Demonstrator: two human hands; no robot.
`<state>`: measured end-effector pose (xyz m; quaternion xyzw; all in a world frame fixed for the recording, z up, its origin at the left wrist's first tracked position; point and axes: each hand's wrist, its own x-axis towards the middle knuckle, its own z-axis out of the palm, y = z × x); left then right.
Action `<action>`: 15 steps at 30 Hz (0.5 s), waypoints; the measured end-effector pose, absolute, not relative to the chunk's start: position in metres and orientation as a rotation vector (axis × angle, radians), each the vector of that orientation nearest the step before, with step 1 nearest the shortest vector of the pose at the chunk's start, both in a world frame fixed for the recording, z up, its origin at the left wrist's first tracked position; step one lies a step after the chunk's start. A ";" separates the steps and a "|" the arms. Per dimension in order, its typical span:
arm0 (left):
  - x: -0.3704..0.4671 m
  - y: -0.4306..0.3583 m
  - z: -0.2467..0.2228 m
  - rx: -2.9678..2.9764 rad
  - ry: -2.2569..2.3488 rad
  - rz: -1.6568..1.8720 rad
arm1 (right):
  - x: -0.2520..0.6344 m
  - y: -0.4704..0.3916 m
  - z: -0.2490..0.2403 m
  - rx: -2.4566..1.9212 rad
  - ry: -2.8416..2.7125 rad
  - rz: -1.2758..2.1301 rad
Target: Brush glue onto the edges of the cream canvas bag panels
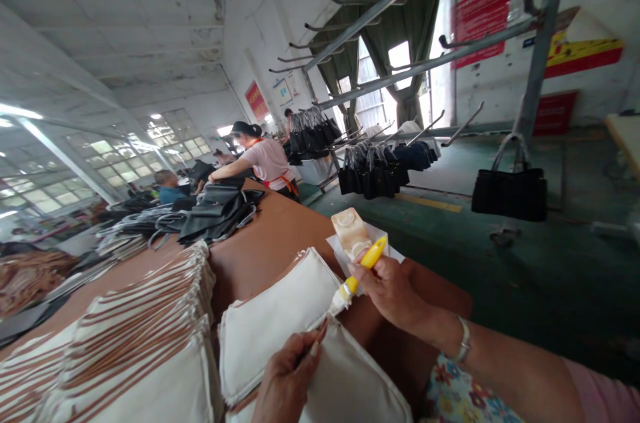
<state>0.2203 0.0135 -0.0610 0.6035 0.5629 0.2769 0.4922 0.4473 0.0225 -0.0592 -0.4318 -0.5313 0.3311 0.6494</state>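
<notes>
My right hand point(387, 286) grips a paintbrush point(374, 252) by its yellow handle. Its whitish bristles point down and left, at the edge of a cream-white sewn bag panel point(357, 369). With thumb and fingers my left hand point(290, 369) pinches that panel's brown-trimmed corner, just below the bristles. Another white panel point(280, 316) lies flat to the left of the brush. Behind my right hand is a glue-stained, cream-coloured container point(350, 229), on a white sheet point(395, 251). Whether the bristles touch the panel, I cannot tell.
Stacked white panels with brown edges point(135, 336) cover the left of the brown table point(240, 269). Dark bag pieces point(215, 209) lie farther back, near a person point(267, 159) at work. On the right, a metal rack point(425, 69) carries several black bags point(373, 169).
</notes>
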 end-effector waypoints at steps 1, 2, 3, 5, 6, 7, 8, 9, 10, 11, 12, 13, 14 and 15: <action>0.220 0.013 -0.061 1.468 1.365 0.677 | 0.449 0.020 -0.056 -0.990 -1.201 0.717; 0.221 0.013 -0.062 1.473 1.362 0.680 | 0.450 0.017 -0.053 -0.996 -1.205 0.701; 0.221 0.014 -0.062 1.480 1.355 0.680 | 0.450 0.014 -0.051 -0.997 -1.222 0.705; 0.222 0.014 -0.063 1.502 1.341 0.672 | 0.449 0.010 -0.050 -0.976 -1.281 0.740; 0.223 0.013 -0.063 1.523 1.336 0.668 | 0.448 0.009 -0.050 -0.965 -1.304 0.748; 0.224 0.011 -0.062 1.554 1.336 0.669 | 0.448 0.009 -0.051 -0.962 -1.309 0.740; 0.224 0.009 -0.061 1.594 1.340 0.676 | 0.449 0.009 -0.053 -0.968 -1.292 0.720; 0.225 0.005 -0.061 1.645 1.343 0.694 | 0.451 0.011 -0.055 -0.981 -1.256 0.702; 0.226 0.001 -0.059 1.707 1.343 0.724 | 0.454 0.013 -0.056 -0.993 -1.209 0.693; 0.227 -0.004 -0.058 1.775 1.335 0.760 | 0.459 0.014 -0.057 -0.999 -1.164 0.698; 0.228 -0.010 -0.057 1.844 1.320 0.800 | 0.463 0.016 -0.058 -0.994 -1.119 0.721; 0.228 -0.015 -0.056 1.912 1.297 0.838 | 0.468 0.017 -0.058 -0.979 -1.078 0.765; 0.229 -0.021 -0.055 1.980 1.270 0.878 | 0.472 0.018 -0.058 -0.957 -1.032 0.820; 0.230 -0.026 -0.053 2.050 1.243 0.920 | 0.475 0.018 -0.057 -0.932 -0.982 0.879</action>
